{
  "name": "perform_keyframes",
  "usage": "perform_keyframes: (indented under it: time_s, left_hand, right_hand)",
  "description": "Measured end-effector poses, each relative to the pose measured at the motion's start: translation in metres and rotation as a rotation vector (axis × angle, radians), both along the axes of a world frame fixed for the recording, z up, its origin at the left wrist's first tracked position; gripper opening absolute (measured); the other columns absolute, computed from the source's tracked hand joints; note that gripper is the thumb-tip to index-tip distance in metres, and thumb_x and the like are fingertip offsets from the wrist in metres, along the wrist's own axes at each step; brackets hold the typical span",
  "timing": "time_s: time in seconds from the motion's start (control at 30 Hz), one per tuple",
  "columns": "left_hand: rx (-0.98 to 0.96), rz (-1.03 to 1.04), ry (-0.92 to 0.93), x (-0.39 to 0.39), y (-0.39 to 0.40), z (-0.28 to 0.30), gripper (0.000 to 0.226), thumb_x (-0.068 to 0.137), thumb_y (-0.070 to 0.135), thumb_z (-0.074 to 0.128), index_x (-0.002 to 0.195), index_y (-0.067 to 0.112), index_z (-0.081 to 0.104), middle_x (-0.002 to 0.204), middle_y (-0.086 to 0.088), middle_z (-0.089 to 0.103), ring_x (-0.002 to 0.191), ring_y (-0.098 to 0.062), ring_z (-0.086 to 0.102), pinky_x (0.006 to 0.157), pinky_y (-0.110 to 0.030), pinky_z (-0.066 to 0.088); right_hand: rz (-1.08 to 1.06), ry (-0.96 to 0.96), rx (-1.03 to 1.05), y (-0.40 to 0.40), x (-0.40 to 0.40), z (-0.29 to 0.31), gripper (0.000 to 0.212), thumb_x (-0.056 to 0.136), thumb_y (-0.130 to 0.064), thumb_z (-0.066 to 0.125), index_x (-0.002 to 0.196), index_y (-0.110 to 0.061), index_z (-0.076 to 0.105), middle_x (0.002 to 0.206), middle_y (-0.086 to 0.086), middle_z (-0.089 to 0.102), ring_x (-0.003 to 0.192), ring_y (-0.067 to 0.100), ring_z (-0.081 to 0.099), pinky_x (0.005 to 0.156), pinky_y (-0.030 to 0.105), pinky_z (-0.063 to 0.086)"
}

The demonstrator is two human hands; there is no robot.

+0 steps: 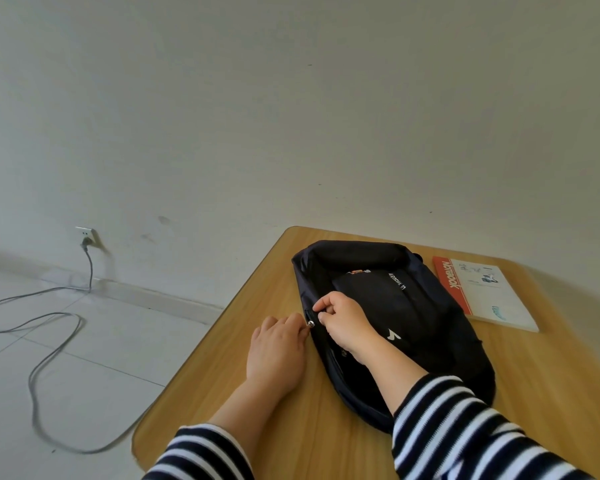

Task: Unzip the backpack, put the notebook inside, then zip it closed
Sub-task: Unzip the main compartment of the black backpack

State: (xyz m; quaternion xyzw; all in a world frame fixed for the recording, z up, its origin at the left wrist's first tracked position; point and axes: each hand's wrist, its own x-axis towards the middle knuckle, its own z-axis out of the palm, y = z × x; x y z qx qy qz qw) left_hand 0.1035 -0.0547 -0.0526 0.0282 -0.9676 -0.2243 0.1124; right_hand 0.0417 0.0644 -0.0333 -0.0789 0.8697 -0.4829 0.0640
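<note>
A black backpack (pixel 412 306) lies flat on the wooden table (pixel 257 393), white lettering on its front. At its left edge sits a small metal zipper pull (pixel 311 323). My left hand (pixel 277 351) rests on the table beside the bag, its fingertips pinching that pull. My right hand (pixel 343 320) lies on the bag's left side, fingers curled, gripping the fabric by the zipper. The zipper below the pull looks parted. The notebook (pixel 483 292), white with a red spine band, lies flat on the table to the right of the bag, apart from both hands.
The table's left edge runs close to my left hand, with tiled floor (pixel 66 341) below. A grey cable (pixel 49 341) loops over the floor from a wall socket (pixel 88 236). A plain wall stands behind the table.
</note>
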Motion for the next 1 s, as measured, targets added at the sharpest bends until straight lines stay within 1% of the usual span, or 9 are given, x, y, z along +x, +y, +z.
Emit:
perform_keyframes:
  time_s: [0.23,0.37,0.57,0.77,0.8,0.83,0.87,0.93,1.0]
  left_hand:
    - [0.023,-0.057,0.011,0.001,0.0,0.001,0.024,0.101,0.032,0.028,0.094,0.026,0.05,0.093,0.008,0.061,0.094,-0.014,0.046,0.082,-0.026,0.035]
    - [0.06,-0.129,0.012,0.005,0.0,0.004,0.017,0.101,0.032,0.03,0.089,0.033,0.042,0.085,0.016,0.05,0.09,-0.01,0.042,0.077,-0.024,0.031]
    - [0.125,-0.177,0.019,0.006,-0.003,0.006,0.017,0.1,0.032,0.034,0.086,0.038,0.042,0.071,0.024,0.04,0.086,-0.007,0.042,0.077,-0.024,0.031]
    - [0.203,-0.135,0.04,0.006,-0.005,0.002,0.016,0.099,0.032,0.037,0.086,0.035,0.047,0.08,0.016,0.053,0.088,-0.011,0.051,0.077,-0.027,0.04]
    - [0.21,-0.13,0.044,0.005,-0.005,0.001,0.016,0.099,0.032,0.038,0.086,0.034,0.047,0.082,0.013,0.056,0.088,-0.012,0.052,0.077,-0.028,0.042]
    - [0.213,-0.125,0.051,0.005,-0.005,0.0,0.016,0.099,0.032,0.038,0.086,0.033,0.048,0.084,0.011,0.058,0.087,-0.013,0.052,0.077,-0.029,0.044]
    - [0.213,-0.119,0.058,0.004,-0.005,-0.001,0.017,0.098,0.032,0.039,0.085,0.031,0.049,0.084,0.009,0.06,0.086,-0.013,0.053,0.077,-0.031,0.045]
    - [0.218,-0.109,0.069,0.003,-0.005,-0.002,0.017,0.098,0.032,0.039,0.086,0.028,0.051,0.085,0.006,0.062,0.085,-0.014,0.054,0.077,-0.034,0.047]
    - [0.225,-0.117,0.073,0.003,-0.005,-0.003,0.017,0.098,0.033,0.04,0.085,0.03,0.05,0.083,0.007,0.06,0.084,-0.014,0.053,0.076,-0.032,0.047]
  right_hand:
    - [-0.021,-0.005,0.019,-0.005,-0.008,0.003,0.019,0.091,-0.002,0.048,0.101,-0.014,0.059,0.074,-0.003,0.051,0.069,0.008,0.05,0.063,0.018,0.042]
    - [-0.036,-0.034,0.015,-0.007,-0.014,0.004,0.019,0.091,-0.002,0.047,0.098,-0.016,0.059,0.074,-0.003,0.051,0.07,0.01,0.051,0.069,0.023,0.044]
    - [-0.045,-0.049,-0.008,-0.005,-0.015,0.006,0.018,0.09,-0.004,0.05,0.101,-0.015,0.058,0.075,-0.002,0.051,0.069,0.01,0.052,0.062,0.02,0.044]
    - [-0.031,-0.093,-0.086,0.001,-0.006,0.012,0.037,0.087,-0.013,0.061,0.121,-0.017,0.046,0.092,-0.002,0.057,0.089,0.015,0.057,0.076,0.026,0.045]
    - [-0.034,-0.053,-0.031,0.003,-0.003,0.012,0.029,0.088,-0.016,0.061,0.115,-0.016,0.05,0.085,-0.003,0.057,0.085,0.014,0.056,0.077,0.027,0.045]
    - [-0.033,-0.003,0.061,0.004,0.0,0.012,0.013,0.089,-0.019,0.059,0.1,-0.016,0.056,0.075,-0.004,0.055,0.077,0.014,0.056,0.077,0.029,0.047]
    - [-0.026,0.033,0.133,0.005,0.003,0.014,0.012,0.089,-0.022,0.057,0.079,-0.016,0.056,0.064,-0.003,0.05,0.068,0.016,0.052,0.074,0.032,0.049]
    - [0.001,0.009,0.195,0.007,0.007,0.014,0.044,0.09,-0.025,0.055,0.051,-0.017,0.036,0.051,0.0,0.035,0.053,0.019,0.04,0.063,0.034,0.043]
    - [0.012,-0.056,0.171,0.009,0.007,0.014,0.047,0.09,-0.023,0.055,0.05,-0.017,0.031,0.051,0.0,0.031,0.049,0.015,0.033,0.059,0.031,0.036]
